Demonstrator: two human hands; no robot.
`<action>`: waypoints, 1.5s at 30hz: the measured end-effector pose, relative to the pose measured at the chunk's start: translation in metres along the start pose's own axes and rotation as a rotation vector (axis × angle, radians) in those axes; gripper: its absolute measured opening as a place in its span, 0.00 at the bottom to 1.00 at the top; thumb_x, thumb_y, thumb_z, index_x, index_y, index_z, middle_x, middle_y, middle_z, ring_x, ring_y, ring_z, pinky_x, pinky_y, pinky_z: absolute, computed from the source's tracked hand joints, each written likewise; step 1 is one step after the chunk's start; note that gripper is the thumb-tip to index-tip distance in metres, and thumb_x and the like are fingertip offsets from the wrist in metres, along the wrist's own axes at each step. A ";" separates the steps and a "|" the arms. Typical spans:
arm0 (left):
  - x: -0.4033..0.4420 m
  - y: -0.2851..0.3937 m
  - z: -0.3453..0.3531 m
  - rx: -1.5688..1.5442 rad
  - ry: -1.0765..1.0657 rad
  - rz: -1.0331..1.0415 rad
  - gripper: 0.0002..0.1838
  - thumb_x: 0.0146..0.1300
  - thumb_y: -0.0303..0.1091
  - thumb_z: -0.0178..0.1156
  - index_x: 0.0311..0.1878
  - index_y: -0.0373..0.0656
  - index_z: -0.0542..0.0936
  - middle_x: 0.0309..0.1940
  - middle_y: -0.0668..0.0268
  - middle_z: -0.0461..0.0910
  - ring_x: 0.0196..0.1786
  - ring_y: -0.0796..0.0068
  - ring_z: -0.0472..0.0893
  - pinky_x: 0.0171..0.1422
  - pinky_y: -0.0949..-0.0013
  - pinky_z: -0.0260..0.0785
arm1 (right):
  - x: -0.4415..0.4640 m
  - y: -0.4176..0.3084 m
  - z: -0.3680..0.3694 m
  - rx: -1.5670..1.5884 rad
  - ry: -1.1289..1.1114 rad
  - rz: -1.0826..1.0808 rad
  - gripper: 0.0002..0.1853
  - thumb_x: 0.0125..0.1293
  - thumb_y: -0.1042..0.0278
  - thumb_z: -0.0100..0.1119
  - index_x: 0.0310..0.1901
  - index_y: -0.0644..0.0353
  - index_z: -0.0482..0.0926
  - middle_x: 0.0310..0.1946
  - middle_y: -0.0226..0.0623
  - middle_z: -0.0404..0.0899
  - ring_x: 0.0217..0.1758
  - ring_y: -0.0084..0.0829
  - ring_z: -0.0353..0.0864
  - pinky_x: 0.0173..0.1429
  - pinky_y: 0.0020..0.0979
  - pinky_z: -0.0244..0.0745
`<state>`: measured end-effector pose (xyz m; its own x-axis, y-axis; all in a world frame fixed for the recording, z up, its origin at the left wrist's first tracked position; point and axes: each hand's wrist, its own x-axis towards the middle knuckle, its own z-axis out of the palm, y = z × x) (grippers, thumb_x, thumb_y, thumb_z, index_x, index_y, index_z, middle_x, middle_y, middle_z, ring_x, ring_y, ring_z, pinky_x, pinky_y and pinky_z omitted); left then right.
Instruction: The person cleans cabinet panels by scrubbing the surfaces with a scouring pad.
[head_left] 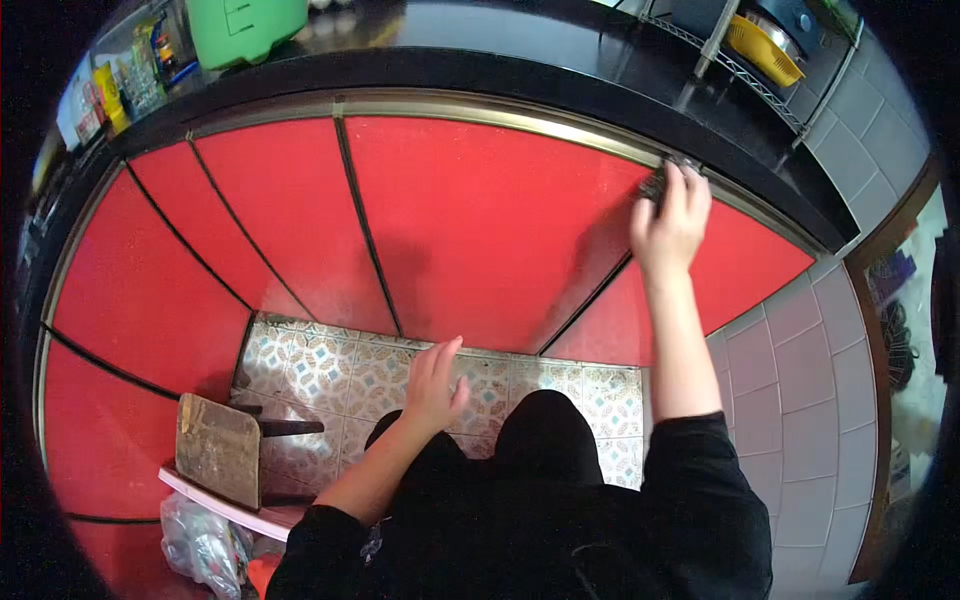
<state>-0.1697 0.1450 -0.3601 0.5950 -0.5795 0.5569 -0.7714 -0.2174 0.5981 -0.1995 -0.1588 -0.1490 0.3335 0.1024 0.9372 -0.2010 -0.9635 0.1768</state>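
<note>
My right hand (672, 225) is up at the top edge of the red cabinet doors (500, 220), just under the counter's front edge. Its fingers close over a dark, crumpled cloth (652, 188), pressed near the metal strip (520, 122) that runs along the tops of the doors. Most of the cloth is hidden by the fingers. My left hand (434, 388) hovers above my lap, in front of the lower part of the doors. Nothing is in it, and its fingers are stretched out with the thumb apart.
A black countertop (500, 40) carries a green container (245, 30) and, farther left, several bottles and packets. At right stands a wire rack (720, 65) with a yellow basket (762, 50). A small wooden stool (218, 450) and a plastic bag (205, 540) are at lower left.
</note>
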 end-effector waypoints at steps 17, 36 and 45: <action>0.012 0.029 -0.014 0.104 0.064 0.039 0.31 0.49 0.28 0.60 0.60 0.35 0.67 0.50 0.49 0.71 0.52 0.49 0.71 0.58 0.53 0.63 | 0.011 -0.004 -0.011 0.165 -0.120 -0.040 0.26 0.44 0.78 0.57 0.51 0.68 0.74 0.48 0.50 0.72 0.53 0.50 0.71 0.60 0.44 0.67; -0.031 -0.040 0.052 -0.084 0.194 -0.203 0.32 0.53 0.30 0.60 0.63 0.34 0.64 0.52 0.51 0.71 0.54 0.53 0.72 0.61 0.56 0.63 | 0.028 -0.072 0.041 -0.084 -0.043 -0.259 0.27 0.47 0.80 0.53 0.54 0.63 0.74 0.51 0.45 0.72 0.54 0.44 0.71 0.60 0.43 0.64; -0.030 -0.048 0.020 -0.099 0.198 -0.268 0.33 0.52 0.27 0.59 0.63 0.35 0.63 0.51 0.51 0.72 0.54 0.53 0.72 0.61 0.56 0.62 | -0.087 0.054 -0.064 -0.188 -0.011 0.010 0.26 0.51 0.83 0.52 0.56 0.63 0.74 0.51 0.45 0.73 0.54 0.45 0.70 0.59 0.43 0.65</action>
<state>-0.1554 0.1567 -0.4170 0.8133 -0.3465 0.4675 -0.5618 -0.2583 0.7859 -0.2984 -0.2041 -0.2015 0.3406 0.0892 0.9360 -0.3727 -0.9011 0.2215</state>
